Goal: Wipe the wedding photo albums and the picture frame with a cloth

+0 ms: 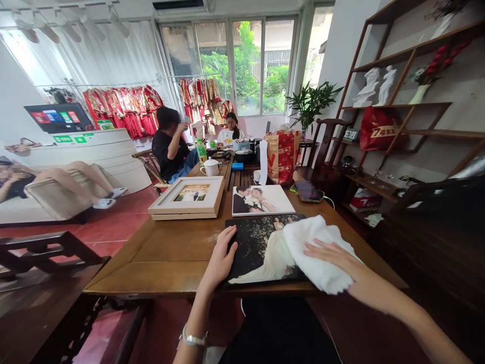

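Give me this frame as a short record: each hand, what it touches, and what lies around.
Left hand: at the left edge of a dark photo panel
Right hand: spread on a white cloth
Cloth position: over the panel's right side
Beyond panel: lighter photo panel
Left of that: pale framed picture
Surface: brown wooden table

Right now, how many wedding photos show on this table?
3: framed photo at left, white-edged print right of it, dark print under your left hand and white towel. Others may be hidden.
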`<action>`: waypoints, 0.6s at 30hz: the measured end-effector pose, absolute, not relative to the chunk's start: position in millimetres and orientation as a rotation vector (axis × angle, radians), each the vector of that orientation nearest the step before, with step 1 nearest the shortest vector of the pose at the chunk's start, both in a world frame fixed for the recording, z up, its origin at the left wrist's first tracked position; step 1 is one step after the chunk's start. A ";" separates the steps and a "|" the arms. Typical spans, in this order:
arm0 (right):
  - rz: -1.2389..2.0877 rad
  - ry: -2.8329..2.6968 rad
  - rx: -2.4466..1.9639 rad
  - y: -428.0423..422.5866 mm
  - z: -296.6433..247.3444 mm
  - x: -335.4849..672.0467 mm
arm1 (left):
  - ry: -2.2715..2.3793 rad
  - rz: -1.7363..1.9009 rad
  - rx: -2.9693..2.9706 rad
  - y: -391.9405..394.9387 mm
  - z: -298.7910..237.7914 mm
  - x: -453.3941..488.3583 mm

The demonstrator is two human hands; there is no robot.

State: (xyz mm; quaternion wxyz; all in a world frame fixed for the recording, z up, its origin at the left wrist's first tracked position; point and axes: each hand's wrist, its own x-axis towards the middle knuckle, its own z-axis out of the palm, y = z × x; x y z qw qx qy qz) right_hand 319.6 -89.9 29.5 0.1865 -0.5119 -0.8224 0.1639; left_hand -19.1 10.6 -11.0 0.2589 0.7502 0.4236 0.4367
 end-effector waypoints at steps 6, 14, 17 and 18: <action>0.245 -2.222 -1.516 15.8 23.3 317.6 | 1.146 1.166 2.052 11.8 -12.7 -20.0; 0.189 -2.209 -1.550 8.4 20.6 303.8 | 1.149 1.182 2.067 12.2 -13.8 -19.1; 0.149 -2.272 -1.525 -43.2 21.6 300.0 | 1.154 1.189 2.056 11.6 -13.9 -18.7; 0.145 -2.292 -1.529 -62.0 22.3 298.7 | 1.158 1.188 2.052 11.4 -13.7 -18.7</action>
